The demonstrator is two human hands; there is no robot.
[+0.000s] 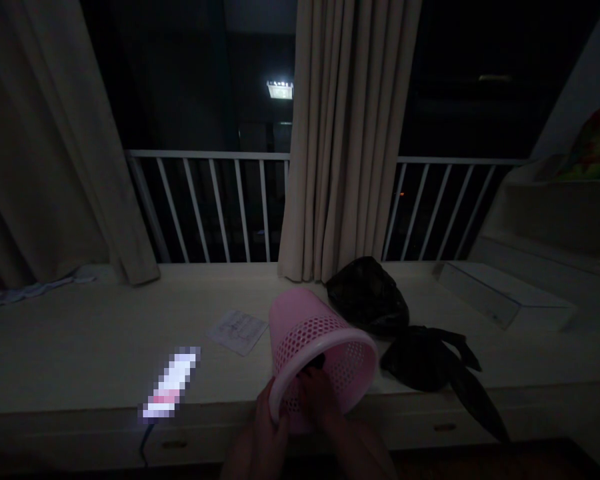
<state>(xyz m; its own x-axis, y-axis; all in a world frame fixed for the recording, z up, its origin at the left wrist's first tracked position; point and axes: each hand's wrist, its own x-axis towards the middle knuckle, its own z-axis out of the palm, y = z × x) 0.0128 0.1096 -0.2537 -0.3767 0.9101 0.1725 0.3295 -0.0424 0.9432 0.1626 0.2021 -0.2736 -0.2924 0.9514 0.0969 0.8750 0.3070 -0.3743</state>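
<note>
A pink plastic wastebasket (296, 313) with a perforated wall leans on the white ledge, its mouth tilted toward me. My left hand (270, 423) is closed on the near left part of its rim. My right hand (317, 393) reaches inside the basket, fingers curled toward a small dark thing (317, 362), which is too dim to name. Right of the basket lie a full black plastic bag (367, 293) and a knotted black plastic bag (420, 360), whose long ends trail over the ledge's front edge.
A sheet of paper (239, 331) lies left of the basket. Nearer the front edge is a bright, pixelated device (173, 383) with a cable (144, 443). A white box (510, 293) stands at right. Behind are beige curtains (347, 133) and a white railing (210, 156). The room is dim.
</note>
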